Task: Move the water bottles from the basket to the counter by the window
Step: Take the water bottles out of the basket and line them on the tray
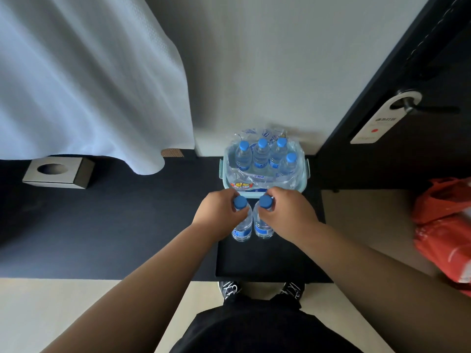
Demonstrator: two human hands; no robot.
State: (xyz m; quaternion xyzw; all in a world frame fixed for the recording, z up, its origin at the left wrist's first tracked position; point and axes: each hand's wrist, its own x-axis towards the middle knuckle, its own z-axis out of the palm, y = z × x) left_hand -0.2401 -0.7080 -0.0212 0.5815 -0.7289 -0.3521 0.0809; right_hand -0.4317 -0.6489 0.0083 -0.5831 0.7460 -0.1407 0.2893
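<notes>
A pale blue basket [304, 167] stands at the far right end of the dark counter [114, 225], lined with torn clear plastic wrap. Several blue-capped water bottles [261, 155] stand upright inside it. In front of the basket, over a black tray [267, 261], my left hand [219, 212] grips one bottle [241, 226] by its neck. My right hand [288, 212] grips a second bottle [262, 226] the same way. Both bottles are upright and side by side, almost touching. Whether their bases rest on the tray I cannot tell.
A silver tissue box [60, 171] sits at the counter's far left under a white curtain [84, 80]. A dark door with a handle and hanging tag [382, 118] is at right. A red plastic bag [443, 225] lies on the floor at right.
</notes>
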